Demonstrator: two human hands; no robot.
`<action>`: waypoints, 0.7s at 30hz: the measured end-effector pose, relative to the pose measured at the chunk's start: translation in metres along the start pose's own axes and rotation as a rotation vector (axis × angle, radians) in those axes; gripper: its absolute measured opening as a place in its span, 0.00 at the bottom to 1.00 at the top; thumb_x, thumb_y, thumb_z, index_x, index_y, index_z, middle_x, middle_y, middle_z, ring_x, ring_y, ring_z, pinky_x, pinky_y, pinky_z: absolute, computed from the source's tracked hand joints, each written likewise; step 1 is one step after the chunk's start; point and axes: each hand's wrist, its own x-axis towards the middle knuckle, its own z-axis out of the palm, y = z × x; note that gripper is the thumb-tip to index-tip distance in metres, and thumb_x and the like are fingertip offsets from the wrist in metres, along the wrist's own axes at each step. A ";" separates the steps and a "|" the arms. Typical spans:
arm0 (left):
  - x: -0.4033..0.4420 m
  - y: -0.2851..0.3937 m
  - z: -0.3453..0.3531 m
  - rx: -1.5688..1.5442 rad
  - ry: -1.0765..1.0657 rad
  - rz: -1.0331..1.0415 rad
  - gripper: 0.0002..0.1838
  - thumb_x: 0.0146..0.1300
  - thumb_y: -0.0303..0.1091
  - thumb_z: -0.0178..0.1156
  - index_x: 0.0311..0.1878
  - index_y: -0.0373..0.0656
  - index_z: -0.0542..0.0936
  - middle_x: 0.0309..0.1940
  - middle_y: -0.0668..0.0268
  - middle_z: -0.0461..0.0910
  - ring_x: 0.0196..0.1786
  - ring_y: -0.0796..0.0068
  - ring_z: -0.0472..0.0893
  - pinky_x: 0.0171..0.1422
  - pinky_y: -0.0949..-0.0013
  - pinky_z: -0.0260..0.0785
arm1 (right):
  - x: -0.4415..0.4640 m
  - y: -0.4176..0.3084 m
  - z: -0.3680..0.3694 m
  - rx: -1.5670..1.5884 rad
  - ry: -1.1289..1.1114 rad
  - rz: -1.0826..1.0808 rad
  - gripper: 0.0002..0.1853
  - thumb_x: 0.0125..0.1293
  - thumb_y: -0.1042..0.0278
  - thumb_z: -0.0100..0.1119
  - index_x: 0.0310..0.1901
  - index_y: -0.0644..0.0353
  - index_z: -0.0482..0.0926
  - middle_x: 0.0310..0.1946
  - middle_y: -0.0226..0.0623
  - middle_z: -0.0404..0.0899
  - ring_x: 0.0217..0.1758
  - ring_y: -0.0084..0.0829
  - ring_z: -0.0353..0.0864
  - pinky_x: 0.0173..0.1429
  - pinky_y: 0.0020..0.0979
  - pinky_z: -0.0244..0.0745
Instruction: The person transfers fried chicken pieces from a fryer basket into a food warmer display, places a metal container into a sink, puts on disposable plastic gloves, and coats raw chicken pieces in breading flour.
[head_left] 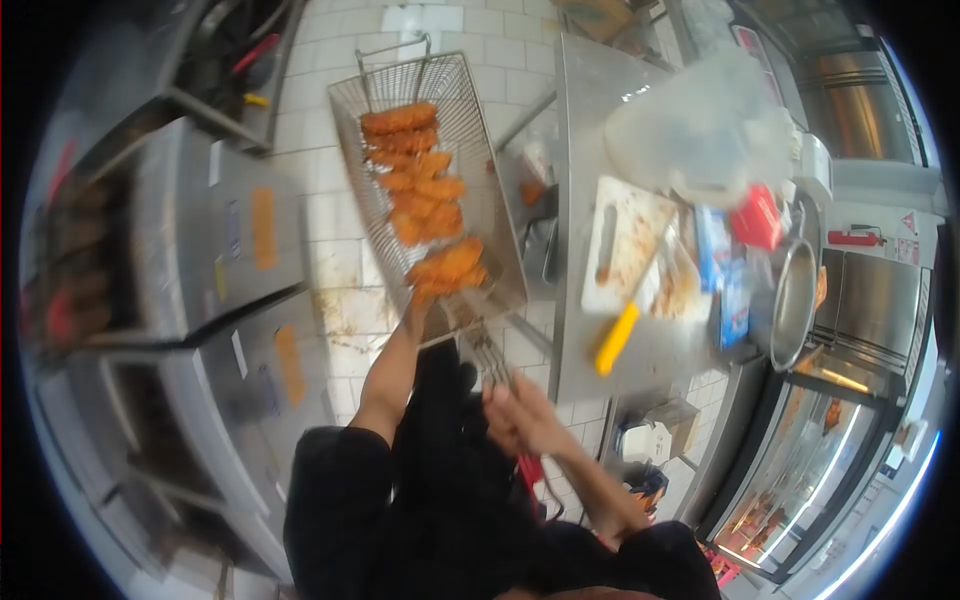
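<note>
My right hand, just below the middle of the frame, has its fingers closed round the metal handle of the wire basket. The basket slants across the upper middle, over white floor tiles, with its far end toward the top. Pieces of fried food, golden to deep orange, lie along it, the nearest clump at the lower end. My left hand is at the basket's lower left edge, beside that clump; its fingers are hidden, so I can't tell whether they are apart or gripping anything.

Right of the basket is a steel table. On it I see a white cutting board, a knife with a yellow handle lying across the board's edge, blue and white boxes, a red box and a metal bowl. A cloudy plastic bag fills the upper right, blurred.
</note>
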 end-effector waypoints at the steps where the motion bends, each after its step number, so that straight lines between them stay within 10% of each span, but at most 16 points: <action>1: 0.039 -0.020 0.016 0.046 -0.029 -0.018 0.12 0.74 0.41 0.53 0.51 0.43 0.72 0.47 0.62 0.76 0.51 0.67 0.78 0.56 0.62 0.74 | 0.027 -0.004 -0.013 0.017 -0.004 -0.012 0.16 0.78 0.51 0.45 0.48 0.56 0.64 0.17 0.23 0.54 0.13 0.17 0.54 0.16 0.22 0.53; 14: 0.299 -0.193 0.153 0.572 -0.438 0.005 0.21 0.74 0.46 0.52 0.58 0.40 0.73 0.55 0.56 0.77 0.59 0.61 0.76 0.64 0.63 0.66 | 0.170 -0.052 -0.128 -0.342 -0.063 0.204 0.11 0.79 0.60 0.43 0.49 0.59 0.67 0.24 0.25 0.69 0.25 0.17 0.69 0.30 0.23 0.68; 17: 0.298 -0.196 0.171 0.509 -0.505 -0.058 0.24 0.73 0.49 0.52 0.60 0.39 0.73 0.55 0.56 0.78 0.60 0.60 0.76 0.65 0.64 0.64 | 0.174 -0.064 -0.133 -0.333 -0.093 0.499 0.13 0.78 0.60 0.42 0.53 0.60 0.69 0.37 0.49 0.77 0.44 0.50 0.78 0.50 0.45 0.71; 21: 0.254 -0.174 0.153 0.316 -0.286 -0.131 0.28 0.74 0.50 0.51 0.67 0.39 0.70 0.60 0.54 0.76 0.62 0.60 0.74 0.68 0.64 0.63 | 0.171 -0.068 -0.125 -0.371 -0.137 0.313 0.12 0.79 0.62 0.39 0.53 0.59 0.67 0.31 0.45 0.74 0.37 0.46 0.77 0.44 0.43 0.70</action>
